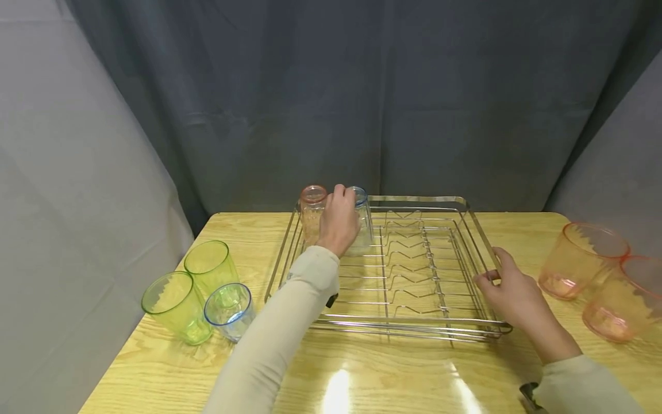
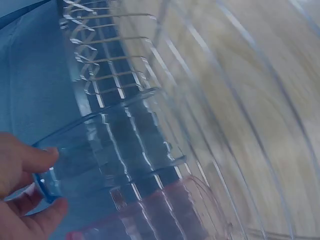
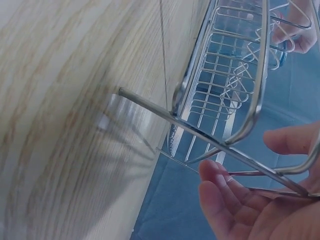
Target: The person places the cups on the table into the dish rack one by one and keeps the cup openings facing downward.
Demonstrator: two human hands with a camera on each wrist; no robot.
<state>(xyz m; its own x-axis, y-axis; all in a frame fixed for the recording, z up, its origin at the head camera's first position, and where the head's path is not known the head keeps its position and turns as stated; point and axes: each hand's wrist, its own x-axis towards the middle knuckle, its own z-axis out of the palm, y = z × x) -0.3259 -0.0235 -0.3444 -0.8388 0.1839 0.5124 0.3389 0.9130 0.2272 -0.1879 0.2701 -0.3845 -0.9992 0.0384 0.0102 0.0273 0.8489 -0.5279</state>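
Note:
In the head view my left hand [image 1: 339,221] is at the back left of a wire dish rack [image 1: 414,199]. Its thumb and fingers pinch the upper end of a clear blue-tinted glass [image 1: 366,223]. The left wrist view shows that glass [image 2: 110,150] standing on the rack's wires, narrower end up, with the fingers [image 2: 42,160] at that end. Close beside it in the rack stands a pink-tinted glass [image 1: 311,221]. My right hand [image 1: 517,293] holds the rack's right side, its fingers curled about the wire frame [image 3: 260,172] in the right wrist view.
On the wooden table [image 1: 310,379], left of the rack, are two green glasses [image 1: 178,316] and a smaller blue-rimmed glass [image 1: 235,319]. Two orange glasses [image 1: 561,267] stand at the right. A dark curtain [image 1: 383,103] hangs behind the table, with grey cloth [image 1: 77,201] at the left.

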